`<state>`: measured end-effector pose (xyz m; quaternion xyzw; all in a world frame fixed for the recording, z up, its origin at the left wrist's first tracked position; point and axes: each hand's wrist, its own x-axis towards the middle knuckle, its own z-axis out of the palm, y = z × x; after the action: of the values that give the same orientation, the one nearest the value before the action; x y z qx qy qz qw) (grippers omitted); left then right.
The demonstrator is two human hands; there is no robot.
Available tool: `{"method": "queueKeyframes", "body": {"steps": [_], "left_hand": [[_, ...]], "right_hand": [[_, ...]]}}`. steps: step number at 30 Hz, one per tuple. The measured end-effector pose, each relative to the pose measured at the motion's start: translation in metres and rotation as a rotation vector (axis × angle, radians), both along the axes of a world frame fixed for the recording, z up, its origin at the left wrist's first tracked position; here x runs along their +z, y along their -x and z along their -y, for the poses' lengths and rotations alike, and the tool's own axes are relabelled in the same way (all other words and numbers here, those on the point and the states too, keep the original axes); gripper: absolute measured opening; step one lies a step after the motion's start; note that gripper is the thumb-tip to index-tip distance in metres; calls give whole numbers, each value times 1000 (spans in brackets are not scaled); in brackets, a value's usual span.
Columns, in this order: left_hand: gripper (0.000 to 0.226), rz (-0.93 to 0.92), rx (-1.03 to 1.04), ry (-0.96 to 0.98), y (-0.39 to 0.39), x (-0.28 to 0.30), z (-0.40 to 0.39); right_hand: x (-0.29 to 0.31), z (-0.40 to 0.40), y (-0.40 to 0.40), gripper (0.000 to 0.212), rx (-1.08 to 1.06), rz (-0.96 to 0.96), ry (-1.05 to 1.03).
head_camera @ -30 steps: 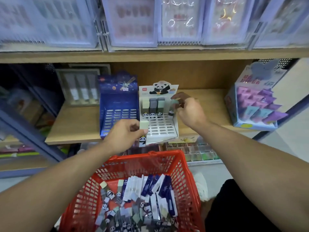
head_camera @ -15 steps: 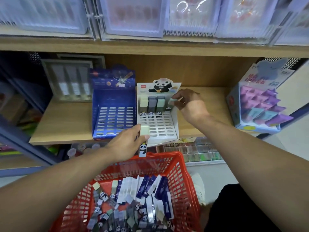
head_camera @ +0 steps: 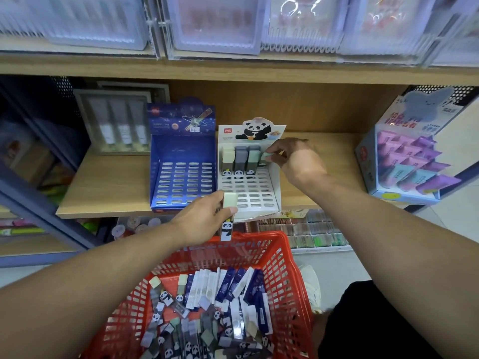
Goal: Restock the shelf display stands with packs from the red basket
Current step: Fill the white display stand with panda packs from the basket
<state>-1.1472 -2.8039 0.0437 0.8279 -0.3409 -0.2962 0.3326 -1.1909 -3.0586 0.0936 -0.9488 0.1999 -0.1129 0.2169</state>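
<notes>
Up at the back row of the white stand [head_camera: 274, 187], the right hand [head_camera: 298, 161] pinches a pale green pack [head_camera: 264, 156] between thumb and fingertips, just beside three packs already standing there: pale green, grey, green, each with a panda at its foot. Lower down, the left hand [head_camera: 204, 221] grips another pack [head_camera: 229, 216] upright, thumb across its front, its pale green cap above the fingers and panda end below, over the rim of the red basket [head_camera: 282, 257]. That basket is plastic lattice, heaped with slim panda and navy packs. Beside the white stand sits a blue stand [head_camera: 182, 161], glossy card with a slotted floor, on the wooden shelf [head_camera: 108, 187].
</notes>
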Motion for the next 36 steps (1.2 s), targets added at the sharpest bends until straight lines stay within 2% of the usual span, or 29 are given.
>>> {"method": "queueKeyframes", "body": {"steps": [6, 8, 11, 15, 21, 31, 36], "left_hand": [[56, 11, -10, 6, -1, -4, -2], [63, 18, -6, 4, -2, -4, -2], [66, 14, -8, 4, -2, -5, -1], [55, 16, -13, -2, -1, -5, -1], [74, 9, -27, -8, -1, -5, -2], [66, 11, -40, -21, 2, 2, -3], [41, 37, -52, -29, 3, 1, -2]], "right_hand": [[4, 4, 3, 10, -22, -32, -8], [6, 3, 4, 13, -21, -40, -3], [8, 3, 3, 21, 5, -31, 80], [11, -2, -1, 23, -11, -51, 175], [14, -6, -4, 19, -76, -59, 246], [9, -7, -7, 26, -125, -113, 249], [3, -8, -9, 24, -162, -175, 260]]}}
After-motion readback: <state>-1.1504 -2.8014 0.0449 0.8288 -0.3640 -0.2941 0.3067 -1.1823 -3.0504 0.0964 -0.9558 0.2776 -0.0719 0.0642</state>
